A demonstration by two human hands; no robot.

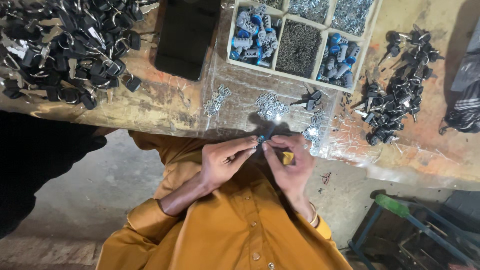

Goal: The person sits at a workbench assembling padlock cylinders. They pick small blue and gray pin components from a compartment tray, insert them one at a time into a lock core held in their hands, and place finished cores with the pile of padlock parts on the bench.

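Mustard-yellow shirt sleeves (200,235) fill the lower middle, and from them two hands are raised to the edge of the wooden bench (170,107). One small lock cylinder (262,139), blue-tipped with a dark key end, is pinched between both: the left hand (225,162) is closed on it with thumb and fingertips, and the right hand (290,165) is closed on its other side, fingers curled.

Beyond the cylinder, on clear plastic sheeting, three little heaps of bright metal plates (270,106) are laid; their pieces are too small to be counted. Farther beyond the cylinder a divided tray (372,27) is set, with five compartments seen: two of blue-and-grey cylinders, three of small metal parts. Left of the tray one black phone (185,35) is laid. Two piles of black-headed keys (65,45) are spread, one far left of the cylinder, one right of it.
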